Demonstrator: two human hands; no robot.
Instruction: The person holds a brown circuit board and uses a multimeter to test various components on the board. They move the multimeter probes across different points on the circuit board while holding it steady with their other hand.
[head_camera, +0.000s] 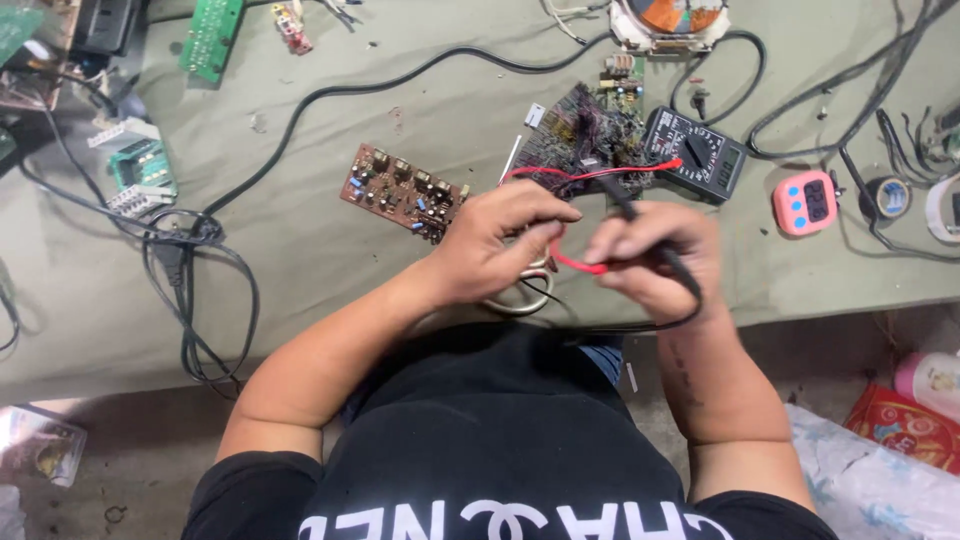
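Brown circuit board (402, 191) lies at about ten o'clock from the hands, untouched on the grey-green bench cloth (300, 260), with black cables (190, 290) looped farther out at nine o'clock. Left hand (497, 243): fingers curled together, thumb and forefinger pinching the red test lead (575, 262) where it loops between the two hands. Right hand (655, 258): fingers closed around the black probe (640, 225), whose lead trails down under the wrist. At twelve o'clock, just beyond the knuckles, sits a dark, scorched-looking board (585, 135); touching its right edge is the black multimeter (697, 152), to which the red lead runs. A pink timer (805, 203) rests at two o'clock. Judged progress: meter and leads are in hand, but neither probe tip meets a board, so measuring is not yet begun.
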